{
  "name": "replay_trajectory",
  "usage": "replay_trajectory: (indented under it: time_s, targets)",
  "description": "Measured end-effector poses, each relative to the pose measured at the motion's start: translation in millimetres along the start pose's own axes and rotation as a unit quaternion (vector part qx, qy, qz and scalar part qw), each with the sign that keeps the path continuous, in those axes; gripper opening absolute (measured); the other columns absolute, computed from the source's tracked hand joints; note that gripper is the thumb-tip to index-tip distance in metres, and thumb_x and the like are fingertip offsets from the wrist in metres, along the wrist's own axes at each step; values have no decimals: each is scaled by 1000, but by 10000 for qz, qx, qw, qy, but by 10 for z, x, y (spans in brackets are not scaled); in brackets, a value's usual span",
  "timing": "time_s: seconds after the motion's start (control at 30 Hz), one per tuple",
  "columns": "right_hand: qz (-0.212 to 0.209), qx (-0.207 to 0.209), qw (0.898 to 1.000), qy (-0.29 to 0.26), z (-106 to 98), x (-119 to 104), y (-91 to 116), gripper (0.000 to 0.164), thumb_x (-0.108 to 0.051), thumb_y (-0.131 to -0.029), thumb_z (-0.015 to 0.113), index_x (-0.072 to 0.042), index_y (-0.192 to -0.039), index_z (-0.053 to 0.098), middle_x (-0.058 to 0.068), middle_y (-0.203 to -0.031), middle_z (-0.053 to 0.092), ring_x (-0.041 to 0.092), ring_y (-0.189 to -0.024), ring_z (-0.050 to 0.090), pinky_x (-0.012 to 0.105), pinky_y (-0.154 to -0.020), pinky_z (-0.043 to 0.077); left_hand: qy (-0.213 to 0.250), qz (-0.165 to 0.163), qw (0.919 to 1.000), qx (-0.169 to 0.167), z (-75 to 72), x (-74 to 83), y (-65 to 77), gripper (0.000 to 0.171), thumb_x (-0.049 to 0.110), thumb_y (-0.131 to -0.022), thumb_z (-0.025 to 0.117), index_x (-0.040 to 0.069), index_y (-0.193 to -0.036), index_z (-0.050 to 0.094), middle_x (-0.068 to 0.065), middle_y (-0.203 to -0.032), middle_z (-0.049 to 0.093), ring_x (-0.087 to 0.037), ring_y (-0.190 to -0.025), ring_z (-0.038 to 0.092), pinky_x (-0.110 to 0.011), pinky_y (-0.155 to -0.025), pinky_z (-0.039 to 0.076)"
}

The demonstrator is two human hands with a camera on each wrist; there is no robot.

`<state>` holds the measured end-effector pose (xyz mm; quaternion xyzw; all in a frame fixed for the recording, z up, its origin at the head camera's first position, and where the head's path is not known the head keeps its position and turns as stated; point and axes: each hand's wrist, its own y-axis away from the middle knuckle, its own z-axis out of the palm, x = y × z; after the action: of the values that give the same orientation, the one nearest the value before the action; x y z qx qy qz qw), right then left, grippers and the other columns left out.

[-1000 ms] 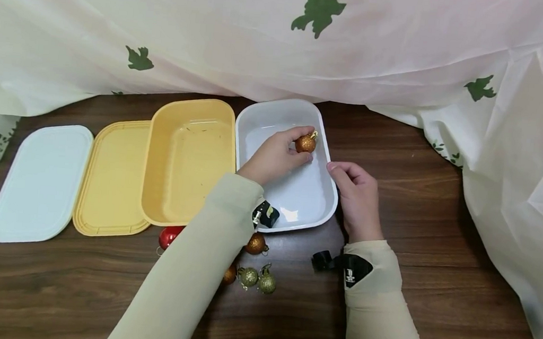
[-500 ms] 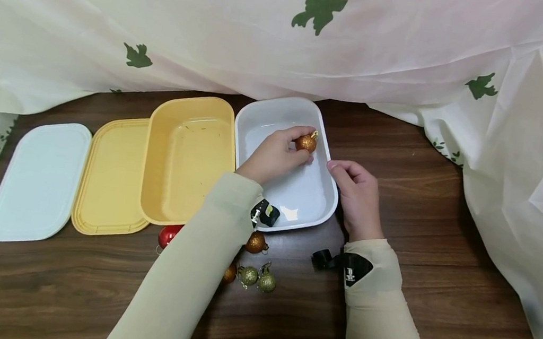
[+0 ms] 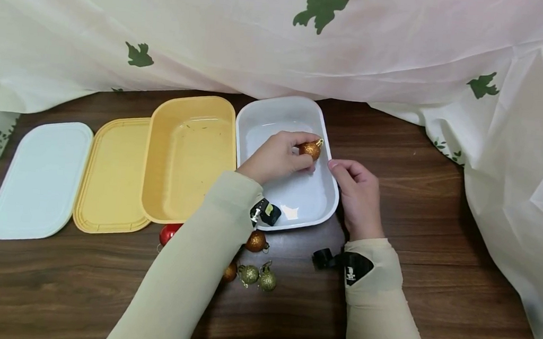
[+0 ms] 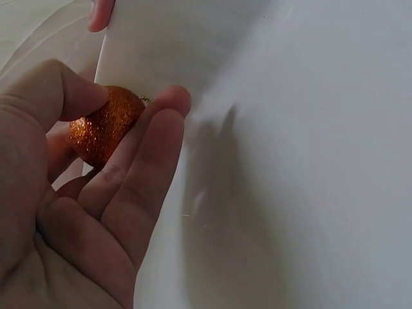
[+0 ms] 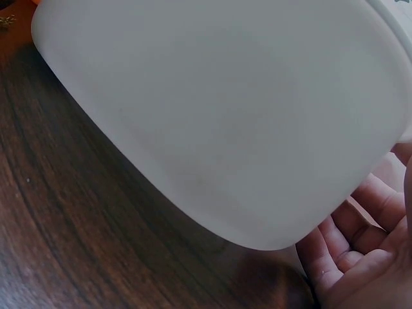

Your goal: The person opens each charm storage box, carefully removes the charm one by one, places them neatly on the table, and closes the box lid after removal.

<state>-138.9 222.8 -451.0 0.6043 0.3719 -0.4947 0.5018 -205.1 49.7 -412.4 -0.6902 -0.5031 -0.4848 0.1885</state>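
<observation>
My left hand reaches into the white plastic container and pinches an orange glitter Christmas bauble between thumb and fingers. Close up in the left wrist view, that same bauble shows its gold hanging cap partly behind a fingertip. At the container's right side, my right hand holds the rim with its thumb. The right wrist view has curled fingers against the container's outer wall.
A yellow container stands left of the white one, beside a yellow lid and a white lid. Nearer me lie a red bauble, two green glitter baubles and orange ones, partly behind my left sleeve. White cloth hangs behind.
Over the last half second, my left hand and the bauble have shifted slightly toward me and to the right inside the white container. My right hand stays at the rim.
</observation>
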Motion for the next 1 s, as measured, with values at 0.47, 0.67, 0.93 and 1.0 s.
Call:
replay_trajectory:
  time_s: [0.47, 0.67, 0.93, 1.0]
  targets:
    - [-31, -17, 10000, -66, -3, 10, -8, 27, -24, -95, 70, 1, -104, 72, 11, -104, 69, 19, -92, 63, 24, -71, 57, 192, 44, 9998, 2, 1, 11, 18, 47, 7, -92, 66, 16, -138, 63, 0, -108, 70, -7, -79, 66, -18, -72, 52]
    - [-36, 0, 9999, -104, -13, 21, -21, 28, -23, -94, 70, 3, -105, 71, 11, -103, 69, 18, -92, 63, 23, -70, 57, 435, 61, 9990, -39, 18, 7, 5, 46, 4, -93, 63, 13, -138, 63, -3, -105, 72, -9, -79, 69, -19, -74, 54]
    - [5, -14, 10000, -60, -13, 21, -12, 31, -25, -95, 71, 3, -107, 71, 11, -105, 69, 19, -92, 63, 24, -71, 57, 148, 237, 9995, 142, 10, -16, -20, 53, 11, -92, 71, 17, -143, 57, 0, -134, 62, -7, -90, 63, -18, -80, 51]
    - [-12, -30, 10000, -49, -11, 16, -11, 32, -26, -95, 71, 3, -107, 71, 12, -106, 69, 20, -92, 63, 24, -71, 57, 147, 274, 9994, 122, 5, -18, -23, 55, 10, -93, 70, 17, -145, 55, -1, -138, 60, -7, -93, 63, -19, -81, 51]
